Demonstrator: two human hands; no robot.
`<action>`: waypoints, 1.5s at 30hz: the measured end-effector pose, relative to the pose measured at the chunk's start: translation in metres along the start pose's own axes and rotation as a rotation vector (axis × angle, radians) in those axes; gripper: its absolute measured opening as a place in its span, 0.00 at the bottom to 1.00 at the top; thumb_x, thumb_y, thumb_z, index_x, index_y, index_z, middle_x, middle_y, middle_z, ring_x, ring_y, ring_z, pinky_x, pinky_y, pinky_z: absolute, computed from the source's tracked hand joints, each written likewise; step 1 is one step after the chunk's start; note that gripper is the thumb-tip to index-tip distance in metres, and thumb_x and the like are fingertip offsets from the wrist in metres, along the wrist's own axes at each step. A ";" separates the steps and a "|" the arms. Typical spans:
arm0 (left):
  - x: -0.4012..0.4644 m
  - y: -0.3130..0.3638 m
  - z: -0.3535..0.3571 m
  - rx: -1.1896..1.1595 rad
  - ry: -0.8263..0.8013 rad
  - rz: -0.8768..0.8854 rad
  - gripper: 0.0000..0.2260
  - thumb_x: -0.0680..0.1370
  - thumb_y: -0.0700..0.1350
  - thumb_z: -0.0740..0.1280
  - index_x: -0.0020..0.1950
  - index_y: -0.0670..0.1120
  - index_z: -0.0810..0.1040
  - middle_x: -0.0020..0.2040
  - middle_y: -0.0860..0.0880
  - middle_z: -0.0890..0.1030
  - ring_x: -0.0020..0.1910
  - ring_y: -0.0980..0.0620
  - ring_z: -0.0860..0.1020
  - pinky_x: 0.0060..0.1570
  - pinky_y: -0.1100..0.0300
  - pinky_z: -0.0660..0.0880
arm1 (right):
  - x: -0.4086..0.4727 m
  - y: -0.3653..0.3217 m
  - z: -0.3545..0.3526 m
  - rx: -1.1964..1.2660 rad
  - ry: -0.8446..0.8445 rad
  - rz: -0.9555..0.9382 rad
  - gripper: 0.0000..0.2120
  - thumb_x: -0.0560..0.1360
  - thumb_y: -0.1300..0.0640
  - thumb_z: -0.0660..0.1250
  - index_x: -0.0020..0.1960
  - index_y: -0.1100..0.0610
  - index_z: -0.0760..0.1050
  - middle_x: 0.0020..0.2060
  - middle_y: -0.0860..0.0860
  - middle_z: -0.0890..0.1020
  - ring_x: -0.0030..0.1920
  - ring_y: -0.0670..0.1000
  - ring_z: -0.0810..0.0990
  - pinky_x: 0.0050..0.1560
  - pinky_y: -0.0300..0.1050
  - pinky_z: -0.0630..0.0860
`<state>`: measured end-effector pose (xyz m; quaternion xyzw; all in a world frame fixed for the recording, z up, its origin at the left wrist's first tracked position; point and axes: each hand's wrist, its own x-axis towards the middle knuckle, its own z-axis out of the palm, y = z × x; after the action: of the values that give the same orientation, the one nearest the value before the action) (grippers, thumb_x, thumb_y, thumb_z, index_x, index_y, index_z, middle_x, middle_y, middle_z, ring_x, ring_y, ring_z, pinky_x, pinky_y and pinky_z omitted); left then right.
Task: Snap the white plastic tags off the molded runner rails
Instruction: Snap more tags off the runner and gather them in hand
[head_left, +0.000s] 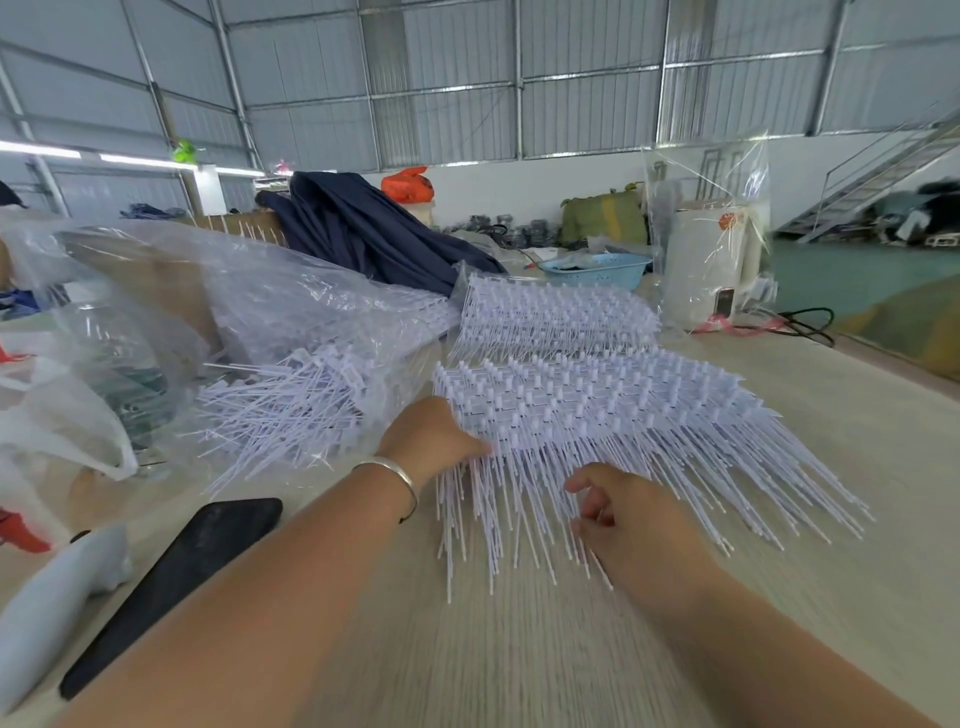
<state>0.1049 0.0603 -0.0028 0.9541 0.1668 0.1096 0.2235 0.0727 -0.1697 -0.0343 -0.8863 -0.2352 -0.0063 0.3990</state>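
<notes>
Big stack of white tags on rails lying on the pale table, left hand pressed on the stack's near left edge, its fingers hidden, right hand over the thin tails, fingers curled, grip unclear, black phone at left

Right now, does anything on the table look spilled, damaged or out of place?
One thing: a loose heap of white tags spills from the clear plastic bag onto the table, left of the left hand. The stacked runner rails look orderly and intact. A black phone lies near the left forearm.
</notes>
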 end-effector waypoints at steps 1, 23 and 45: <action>0.000 -0.001 -0.002 -0.042 -0.014 -0.003 0.22 0.68 0.50 0.77 0.28 0.48 0.65 0.25 0.53 0.66 0.19 0.59 0.65 0.17 0.69 0.60 | 0.001 0.000 0.000 0.063 0.003 0.021 0.12 0.76 0.65 0.66 0.54 0.49 0.75 0.38 0.50 0.80 0.30 0.44 0.76 0.28 0.30 0.71; -0.056 0.017 -0.022 -0.619 0.022 0.333 0.10 0.68 0.45 0.78 0.32 0.50 0.78 0.41 0.46 0.78 0.40 0.53 0.76 0.44 0.68 0.72 | 0.006 -0.005 -0.006 0.584 0.049 0.096 0.09 0.75 0.57 0.69 0.53 0.54 0.72 0.35 0.56 0.80 0.26 0.46 0.74 0.32 0.40 0.71; -0.002 0.034 -0.057 -0.876 0.068 -0.151 0.12 0.79 0.45 0.67 0.53 0.35 0.79 0.38 0.44 0.83 0.24 0.58 0.77 0.28 0.66 0.70 | 0.004 -0.005 -0.010 0.503 -0.067 0.167 0.11 0.70 0.72 0.63 0.50 0.60 0.71 0.31 0.64 0.81 0.25 0.55 0.73 0.26 0.41 0.68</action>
<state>0.0961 0.0533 0.0623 0.7504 0.1811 0.1845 0.6084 0.0756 -0.1722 -0.0230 -0.7754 -0.1684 0.1147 0.5977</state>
